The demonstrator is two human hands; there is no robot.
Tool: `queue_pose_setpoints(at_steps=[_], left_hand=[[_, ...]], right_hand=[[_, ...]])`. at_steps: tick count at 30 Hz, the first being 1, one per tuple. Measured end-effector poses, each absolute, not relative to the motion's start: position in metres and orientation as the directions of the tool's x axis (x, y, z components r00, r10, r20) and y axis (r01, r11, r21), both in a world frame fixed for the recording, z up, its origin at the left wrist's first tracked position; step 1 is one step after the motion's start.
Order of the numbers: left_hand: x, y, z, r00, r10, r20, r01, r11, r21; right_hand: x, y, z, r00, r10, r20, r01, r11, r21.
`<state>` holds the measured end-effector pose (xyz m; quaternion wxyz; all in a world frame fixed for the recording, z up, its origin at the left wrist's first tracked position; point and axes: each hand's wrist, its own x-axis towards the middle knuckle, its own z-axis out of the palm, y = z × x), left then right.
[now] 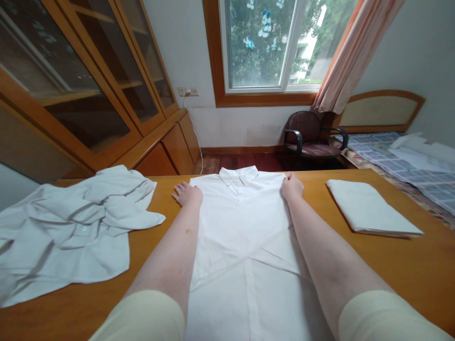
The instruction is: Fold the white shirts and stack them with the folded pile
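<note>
- The white shirt [245, 227] runs off the bottom edge, so its hem cannot be seen, and both forearms cover strips of it
- The crumpled pale garment [67, 227] is cut by the left edge
- Whether the right hand [292, 187] pinches the shirt's shoulder or only presses on it cannot be told; its fingertips are tucked out of sight
- The bed [401, 161] leaves the picture at the right edge
- The cabinet [88, 94] is cut off at the top and left, its glass too dark to show what is inside
</note>
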<state>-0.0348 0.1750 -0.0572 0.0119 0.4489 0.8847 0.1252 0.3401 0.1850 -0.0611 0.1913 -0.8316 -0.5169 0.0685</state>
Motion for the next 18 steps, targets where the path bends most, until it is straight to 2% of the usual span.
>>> queue_pose_setpoints(at_steps=[3,8,14,18], left_hand=[[-0.039,0.175,-0.056,-0.597,0.798,0.074,0.780,0.558,0.282],[-0.043,0.178,-0.058,-0.598,0.792,0.120,0.760,0.514,0.397],[-0.043,0.175,-0.056,-0.597,0.791,0.138,0.749,0.487,0.449],[-0.048,0.176,-0.057,-0.516,0.846,0.136,0.790,0.408,0.458]], right_hand=[[0.342,0.186,-0.061,0.423,0.901,0.093,0.849,-0.359,-0.388],[0.341,0.187,-0.065,0.368,0.915,0.167,0.881,-0.286,-0.376],[0.350,0.190,-0.065,0.442,0.882,0.165,0.764,-0.274,-0.585],[0.353,0.187,-0.064,0.436,0.890,0.134,0.686,-0.232,-0.690]])
